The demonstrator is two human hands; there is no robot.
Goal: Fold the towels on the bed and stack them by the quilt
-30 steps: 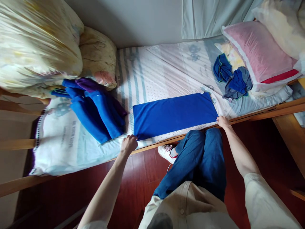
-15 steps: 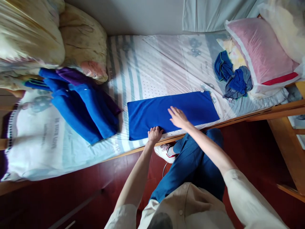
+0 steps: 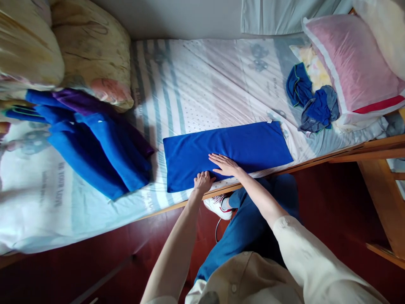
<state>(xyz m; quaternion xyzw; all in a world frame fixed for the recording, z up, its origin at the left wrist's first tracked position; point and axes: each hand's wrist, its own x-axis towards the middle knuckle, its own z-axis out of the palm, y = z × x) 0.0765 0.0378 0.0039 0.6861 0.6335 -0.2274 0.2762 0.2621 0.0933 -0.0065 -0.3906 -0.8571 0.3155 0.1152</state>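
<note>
A blue cloth [image 3: 253, 143], folded into a long flat rectangle, lies near the front edge of the bed [image 3: 202, 80]. My right hand [image 3: 224, 164] is flat on its lower middle, fingers stretched out to the left. Just left of it, my left hand [image 3: 204, 181] rests at the cloth's front edge with its fingers curled; whether they pinch the fabric is hard to see. A small white tag shows at the cloth's upper right corner.
Blue and purple garments [image 3: 104, 147] lie spread at the left, below yellowish pillows [image 3: 95, 50]. Crumpled blue and grey clothes [image 3: 316, 105] sit by a pink pillow [image 3: 357, 63] at the right. A wooden rail [image 3: 316, 162] borders the bed.
My right hand has come left and down over the cloth, close to my left hand. My left hand stays at the front edge. The view has shifted a little.
</note>
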